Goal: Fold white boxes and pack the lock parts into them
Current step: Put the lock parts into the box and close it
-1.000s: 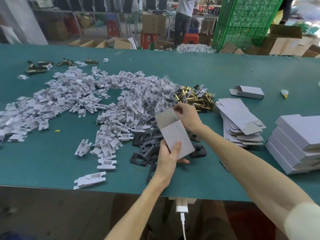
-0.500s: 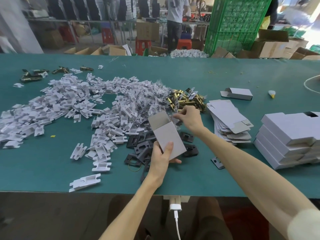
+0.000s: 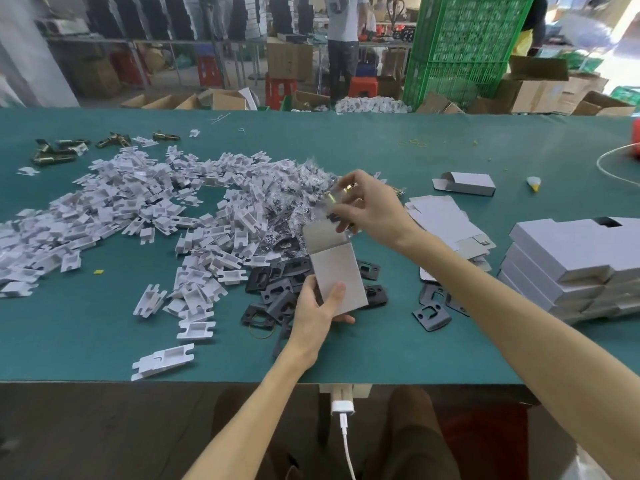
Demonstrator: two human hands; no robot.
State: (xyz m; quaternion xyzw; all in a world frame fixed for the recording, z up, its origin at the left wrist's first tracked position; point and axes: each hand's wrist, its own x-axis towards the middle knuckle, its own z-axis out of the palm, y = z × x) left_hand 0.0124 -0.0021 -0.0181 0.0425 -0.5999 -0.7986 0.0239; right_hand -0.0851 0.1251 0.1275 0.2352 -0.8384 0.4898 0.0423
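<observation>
On a green workshop table [image 3: 450,341] heaped with parts [image 3: 138,216], the left hand [image 3: 313,311] grips the box [image 3: 337,271] by its lower end, over the front edge's middle. Its mouth is tilted up, probably so the right hand [image 3: 367,209], pinching a small shiny part [image 3: 333,198] just above, can drop it in.

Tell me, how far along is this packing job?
Done: a stack of folded white boxes sits at the right. In hand: the left hand holds an open box while the right hand pinches a small part, too blurred to name, at its open end. To do: heaps of white plastic pieces, black plates and flat box blanks lie unpacked, so plenty remains.
</observation>
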